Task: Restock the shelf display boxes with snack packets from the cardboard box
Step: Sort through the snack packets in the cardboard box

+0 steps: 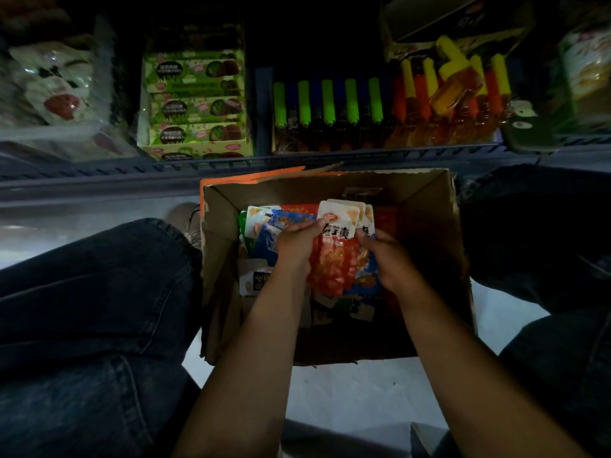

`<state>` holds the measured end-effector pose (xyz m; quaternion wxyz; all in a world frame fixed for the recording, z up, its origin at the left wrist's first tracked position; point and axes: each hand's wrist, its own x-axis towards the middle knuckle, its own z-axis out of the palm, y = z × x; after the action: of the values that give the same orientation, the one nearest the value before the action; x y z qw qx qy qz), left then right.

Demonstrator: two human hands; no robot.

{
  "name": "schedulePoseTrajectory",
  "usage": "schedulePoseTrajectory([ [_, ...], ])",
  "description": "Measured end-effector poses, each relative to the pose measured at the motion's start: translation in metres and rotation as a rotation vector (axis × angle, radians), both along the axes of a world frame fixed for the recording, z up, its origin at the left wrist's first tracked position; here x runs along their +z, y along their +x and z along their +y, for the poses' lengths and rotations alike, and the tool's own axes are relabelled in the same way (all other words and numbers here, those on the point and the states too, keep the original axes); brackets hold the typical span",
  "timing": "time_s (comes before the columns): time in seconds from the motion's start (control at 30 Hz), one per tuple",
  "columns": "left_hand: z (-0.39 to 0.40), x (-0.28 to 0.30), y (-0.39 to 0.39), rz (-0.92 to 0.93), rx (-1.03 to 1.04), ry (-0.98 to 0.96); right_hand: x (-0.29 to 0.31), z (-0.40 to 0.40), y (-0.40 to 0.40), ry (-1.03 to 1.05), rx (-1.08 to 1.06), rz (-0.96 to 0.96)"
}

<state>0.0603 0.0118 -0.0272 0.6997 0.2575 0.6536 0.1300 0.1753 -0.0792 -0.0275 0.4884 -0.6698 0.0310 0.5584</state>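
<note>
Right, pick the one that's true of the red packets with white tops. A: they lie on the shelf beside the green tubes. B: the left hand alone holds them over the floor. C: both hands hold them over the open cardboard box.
C: the left hand and right hand grip the red packets from either side, above the cardboard box.

Both hands gripping snack packets over the cardboard box

The left hand (297, 241) and right hand (391, 259) are holding a stack of red-and-white packets (337, 246) upright inside the open cardboard box (429, 206), below the shelf display boxes (195, 97).
</note>
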Motion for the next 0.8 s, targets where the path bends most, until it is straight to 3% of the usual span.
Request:
schedulePoseTrajectory([
  [0.23,-0.01,-0.007,0.01,0.06,0.094,0.024,-0.003,-0.003,-0.005,0.067,0.084,0.027],
  [0.4,-0.006,-0.014,-0.006,0.052,-0.081,0.069,-0.019,0.0,-0.006,-0.081,0.051,-0.089],
  [0.5,-0.002,-0.026,-0.028,0.146,-0.182,0.221,-0.031,-0.004,-0.005,-0.16,0.034,-0.116],
  [0.63,0.007,-0.044,-0.053,0.253,-0.17,0.391,-0.045,-0.009,-0.004,-0.235,0.055,-0.148],
  [0.8,0.014,-0.054,-0.057,0.524,-0.416,0.531,-0.054,-0.008,-0.004,-0.233,0.053,-0.124],
])
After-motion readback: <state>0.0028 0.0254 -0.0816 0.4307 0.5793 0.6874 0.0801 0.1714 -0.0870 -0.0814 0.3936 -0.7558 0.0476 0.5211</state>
